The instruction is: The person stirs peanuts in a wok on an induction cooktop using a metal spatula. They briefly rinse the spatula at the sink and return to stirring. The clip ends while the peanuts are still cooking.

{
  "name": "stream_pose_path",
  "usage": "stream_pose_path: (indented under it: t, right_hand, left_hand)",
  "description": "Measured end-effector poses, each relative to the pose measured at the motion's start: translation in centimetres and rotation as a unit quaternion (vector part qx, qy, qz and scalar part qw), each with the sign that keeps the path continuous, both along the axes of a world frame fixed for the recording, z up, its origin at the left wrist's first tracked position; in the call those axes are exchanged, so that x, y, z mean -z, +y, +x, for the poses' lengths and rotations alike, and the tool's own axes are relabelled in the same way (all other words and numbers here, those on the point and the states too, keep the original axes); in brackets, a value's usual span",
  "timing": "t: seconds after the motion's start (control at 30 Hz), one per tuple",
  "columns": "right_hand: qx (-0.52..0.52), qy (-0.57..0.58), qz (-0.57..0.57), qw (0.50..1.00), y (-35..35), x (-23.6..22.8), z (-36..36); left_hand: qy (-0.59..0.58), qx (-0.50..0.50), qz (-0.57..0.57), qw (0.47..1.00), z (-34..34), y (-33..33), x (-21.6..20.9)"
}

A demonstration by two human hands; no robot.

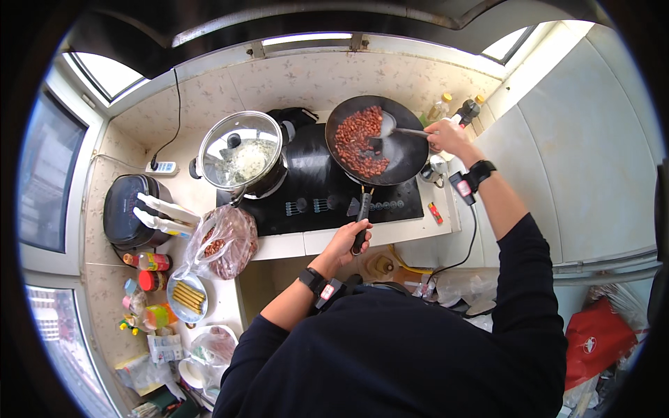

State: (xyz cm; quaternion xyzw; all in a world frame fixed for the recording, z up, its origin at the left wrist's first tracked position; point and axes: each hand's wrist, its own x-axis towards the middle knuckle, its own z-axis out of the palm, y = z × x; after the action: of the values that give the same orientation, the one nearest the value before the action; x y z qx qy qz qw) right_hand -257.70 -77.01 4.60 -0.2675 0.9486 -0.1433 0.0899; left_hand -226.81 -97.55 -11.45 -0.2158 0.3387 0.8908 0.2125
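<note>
Left hand (346,239) grip closed around the black wok handle (362,221), at 6 o'clock of the wok (377,140); wok sits on the black cooktop (317,182) at about 1 o'clock in view, reddish peanuts (357,141) piled in its left half. Right hand (446,136) at 3 o'clock of the wok, grip closed on a metal spatula (397,129) whose blade rests at the peanuts' edge. Lidded pot (240,154) at 9 o'clock of the wok, bag of peanuts (224,242) on the counter (293,244) at 7 o'clock.
</note>
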Motion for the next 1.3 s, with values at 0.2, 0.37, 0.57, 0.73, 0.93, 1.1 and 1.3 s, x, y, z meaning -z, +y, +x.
stream_pose_path:
  t: [0.2, 0.37, 0.57, 0.73, 0.93, 1.1, 1.3]
  right_hand:
    - [-0.081, 0.112, 0.051, 0.989, -0.7, -2.8, 3.3]
    - [-0.009, -0.038, 0.107, 0.994, 2.7, -8.5, 2.1]
    - [0.000, -0.292, -0.034, 0.956, 1.5, -3.9, 2.3]
    - [0.116, -0.333, -0.193, 0.916, 0.4, -0.5, 2.8]
    - [0.040, -0.239, -0.090, 0.966, 4.5, -3.8, 1.1]
    - [0.003, -0.165, 0.008, 0.986, 4.5, -2.7, 1.1]
    - [-0.007, 0.090, -0.046, 0.995, -0.4, 1.8, 4.1]
  left_hand:
    - [0.006, -0.004, -0.002, 1.000, 0.1, -0.1, 0.1]
    - [0.007, -0.006, 0.000, 1.000, 0.0, 0.1, 0.3]
    - [0.009, -0.003, 0.003, 1.000, 0.0, 0.1, 0.2]
    - [0.009, 0.000, 0.002, 1.000, 0.1, -0.1, 0.3]
    - [0.005, -0.007, 0.002, 1.000, 0.0, 0.0, 0.4]
    - [0.003, -0.011, 0.001, 1.000, 0.0, 0.0, 0.3]
    - [0.007, -0.003, -0.001, 1.000, 0.0, 0.0, 0.3]
